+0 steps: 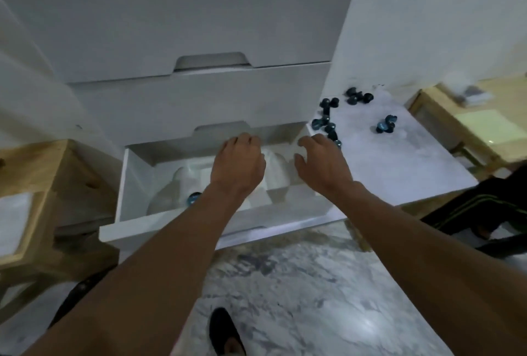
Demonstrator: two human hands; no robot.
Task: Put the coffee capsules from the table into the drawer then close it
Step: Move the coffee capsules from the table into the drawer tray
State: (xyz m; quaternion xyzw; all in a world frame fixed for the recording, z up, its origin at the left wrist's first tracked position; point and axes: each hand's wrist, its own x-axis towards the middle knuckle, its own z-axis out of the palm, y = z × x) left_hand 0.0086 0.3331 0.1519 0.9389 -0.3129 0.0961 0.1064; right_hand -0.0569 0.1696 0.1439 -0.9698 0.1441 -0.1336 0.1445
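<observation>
While most coffee capsules (328,124) remain on the table (399,161), a single capsule (193,198), blue-topped, already lies in the drawer (122,184), near its front left corner.

Capsules on table: dark, blue-lidded. One loose string runs along the left edge, beside the drawer's right wall. A small cluster sits at the far edge, and a pair lies apart toward the middle.

Drawer: white, lowest of the chest (199,93), pulled fully out. It holds white containers (168,193), and the capsule rests against one of them.

Left hand (239,161): over the drawer's rear half, back upward, fingers curled down. Whether they enclose anything cannot be told.

Right hand (322,161): over the drawer's right rear corner, fingers loosely bent and spread, grasping nothing, tips just short of the nearest capsules on the table's left edge.

Surroundings: wooden stand (34,167) left of the chest, marbled floor (313,284), dark shoe (225,333) at the bottom of the view.
</observation>
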